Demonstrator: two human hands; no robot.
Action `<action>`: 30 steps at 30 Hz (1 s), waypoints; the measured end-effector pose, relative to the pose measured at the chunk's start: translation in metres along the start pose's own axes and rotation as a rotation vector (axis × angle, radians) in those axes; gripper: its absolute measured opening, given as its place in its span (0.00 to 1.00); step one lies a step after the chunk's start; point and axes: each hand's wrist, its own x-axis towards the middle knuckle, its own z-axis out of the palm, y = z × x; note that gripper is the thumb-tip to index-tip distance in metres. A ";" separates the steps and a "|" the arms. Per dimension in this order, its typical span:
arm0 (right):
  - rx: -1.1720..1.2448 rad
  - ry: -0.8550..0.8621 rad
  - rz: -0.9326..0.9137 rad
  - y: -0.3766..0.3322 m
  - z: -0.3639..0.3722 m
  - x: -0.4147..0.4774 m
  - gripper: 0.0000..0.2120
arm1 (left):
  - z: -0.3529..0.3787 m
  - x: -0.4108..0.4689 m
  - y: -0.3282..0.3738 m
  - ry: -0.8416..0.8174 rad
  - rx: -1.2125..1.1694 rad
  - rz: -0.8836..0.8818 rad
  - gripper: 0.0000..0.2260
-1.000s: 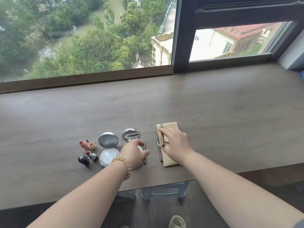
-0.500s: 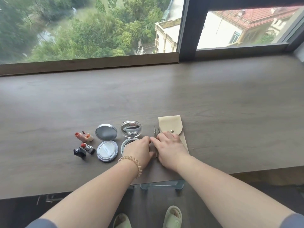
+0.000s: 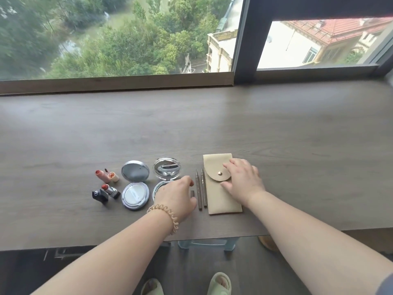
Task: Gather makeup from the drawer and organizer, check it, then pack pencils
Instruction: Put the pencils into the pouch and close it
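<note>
Pouch flap now folded down, right hand flat on it. Pencils lie beside, unpacked. Left hand grip: can't tell.

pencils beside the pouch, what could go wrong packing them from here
The pouch flap looks snapped shut under the right hand, so the pencils cannot slide in yet. They lie loose beside the left hand; a nudge might roll them. That hand is also over an open compact, which it could smudge or knock.
</note>
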 end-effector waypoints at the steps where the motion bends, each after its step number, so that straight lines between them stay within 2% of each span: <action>1: -0.001 -0.023 -0.017 0.002 0.000 0.004 0.26 | -0.001 0.000 0.003 0.014 -0.009 -0.003 0.16; 4: -0.040 -0.049 -0.077 0.004 0.003 0.017 0.29 | 0.000 -0.008 0.009 0.037 -0.086 -0.058 0.15; 11: -0.168 0.022 -0.209 0.010 0.012 0.022 0.15 | 0.002 -0.030 0.015 0.091 -0.211 -0.143 0.11; 14: -0.260 0.038 -0.268 0.007 0.007 0.020 0.12 | 0.000 -0.037 0.020 0.079 -0.277 -0.172 0.10; 17: -0.251 0.205 -0.308 0.001 -0.006 0.016 0.06 | -0.009 -0.040 0.026 0.082 -0.353 -0.165 0.10; 19: -0.268 0.328 -0.321 0.001 -0.014 0.014 0.10 | -0.018 -0.038 0.031 0.095 -0.442 -0.160 0.11; 22: -0.276 0.496 -0.391 -0.007 -0.035 0.002 0.11 | -0.036 -0.034 0.041 0.071 -0.703 -0.213 0.15; 25: -0.279 0.614 -0.448 -0.022 -0.053 -0.017 0.14 | -0.056 -0.034 0.053 -0.117 -1.300 -0.363 0.13; 27: -0.296 0.667 -0.505 -0.034 -0.060 -0.030 0.13 | -0.068 -0.039 0.052 -0.258 -1.614 -0.383 0.11; 30: -0.298 0.726 -0.542 -0.052 -0.070 -0.049 0.12 | -0.076 -0.048 0.043 -0.355 -1.676 -0.276 0.12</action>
